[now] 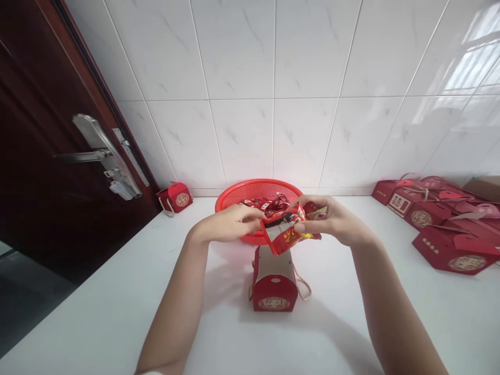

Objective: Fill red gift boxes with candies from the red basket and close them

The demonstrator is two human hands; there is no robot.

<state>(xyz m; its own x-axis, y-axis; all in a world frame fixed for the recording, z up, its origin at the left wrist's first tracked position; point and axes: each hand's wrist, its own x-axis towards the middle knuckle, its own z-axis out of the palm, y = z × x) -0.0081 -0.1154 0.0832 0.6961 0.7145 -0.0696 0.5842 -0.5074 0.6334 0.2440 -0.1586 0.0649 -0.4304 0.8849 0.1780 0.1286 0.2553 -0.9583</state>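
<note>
My right hand [328, 219] grips red snack packets [287, 232] with gold and white print, the thumb lying across the front one. At their left edge, my left hand [232, 223] has its fingers curled together; its fingertips are partly hidden, and what they hold I cannot make out. Both hands are over the near side of a red plastic basket [230, 195] with small wrapped sweets [269, 205] inside. Just below the packets stands a red gift box [275, 291], open at the top, with rope handles at its sides.
A closed small red box [175, 198] stands at the back left by the dark door [35, 104]. Several red gift boxes [457, 250] are piled at the right. The white table [156, 281] meets a tiled wall [242, 130] behind the basket.
</note>
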